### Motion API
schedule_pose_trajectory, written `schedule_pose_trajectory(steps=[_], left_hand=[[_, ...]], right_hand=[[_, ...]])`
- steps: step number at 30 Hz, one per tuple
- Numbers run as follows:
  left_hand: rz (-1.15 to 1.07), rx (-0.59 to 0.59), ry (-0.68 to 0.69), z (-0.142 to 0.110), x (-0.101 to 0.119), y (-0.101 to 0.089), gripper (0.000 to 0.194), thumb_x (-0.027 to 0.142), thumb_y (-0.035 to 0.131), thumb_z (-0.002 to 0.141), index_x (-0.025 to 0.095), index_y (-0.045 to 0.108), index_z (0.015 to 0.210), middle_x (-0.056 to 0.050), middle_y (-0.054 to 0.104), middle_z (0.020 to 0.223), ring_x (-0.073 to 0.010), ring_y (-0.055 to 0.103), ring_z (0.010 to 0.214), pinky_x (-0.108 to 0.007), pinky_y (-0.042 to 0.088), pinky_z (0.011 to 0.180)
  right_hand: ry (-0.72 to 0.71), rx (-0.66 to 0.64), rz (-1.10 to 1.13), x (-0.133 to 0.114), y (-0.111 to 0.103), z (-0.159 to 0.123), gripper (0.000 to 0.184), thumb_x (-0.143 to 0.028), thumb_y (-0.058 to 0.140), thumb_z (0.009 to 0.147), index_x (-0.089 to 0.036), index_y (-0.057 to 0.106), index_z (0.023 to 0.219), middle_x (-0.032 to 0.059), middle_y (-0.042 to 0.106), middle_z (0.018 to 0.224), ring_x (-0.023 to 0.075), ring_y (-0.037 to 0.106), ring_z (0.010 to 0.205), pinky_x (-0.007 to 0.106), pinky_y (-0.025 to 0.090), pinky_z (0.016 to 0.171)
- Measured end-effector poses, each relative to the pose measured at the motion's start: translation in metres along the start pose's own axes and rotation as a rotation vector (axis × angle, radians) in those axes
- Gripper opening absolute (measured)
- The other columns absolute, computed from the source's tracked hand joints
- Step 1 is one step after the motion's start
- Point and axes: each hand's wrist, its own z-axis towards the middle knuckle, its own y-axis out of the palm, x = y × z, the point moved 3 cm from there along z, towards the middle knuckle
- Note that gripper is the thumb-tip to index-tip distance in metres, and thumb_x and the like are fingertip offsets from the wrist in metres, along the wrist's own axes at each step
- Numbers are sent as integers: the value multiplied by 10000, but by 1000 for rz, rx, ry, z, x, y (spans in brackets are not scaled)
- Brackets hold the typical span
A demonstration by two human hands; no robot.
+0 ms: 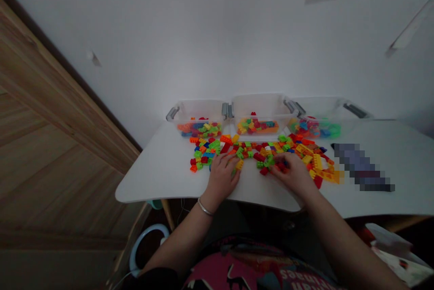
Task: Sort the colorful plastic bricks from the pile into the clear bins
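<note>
Many small plastic building bricks (267,150) in red, green, yellow, orange and blue lie spread over the white table (162,172). My left hand (223,173) rests palm down at the near edge of the pile, fingers curled over some bricks next to a yellow one. My right hand (292,173) lies on the bricks to the right, fingers bent around red and dark pieces (280,163); what it holds is hidden. A bracelet sits on my left wrist.
Three clear plastic bins stand in a row at the table's back: left bin (198,116), middle bin (259,114), right bin (318,116), each with coloured pieces inside. A blurred dark object (362,168) lies at the right. A wooden panel rises on the left.
</note>
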Motion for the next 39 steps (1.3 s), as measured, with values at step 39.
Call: schedule_pose_trajectory(steps=[39], left_hand=[[-307, 597, -454, 118, -113, -95, 138, 272, 612, 803, 175, 627, 899, -33, 687, 919, -155, 636, 903, -283, 472, 863]], right_hand=[[-249, 80, -167, -33, 43, -15, 171, -261, 602, 819, -195, 666, 963, 88, 665, 1091, 262, 573, 1040, 490, 396, 1023]])
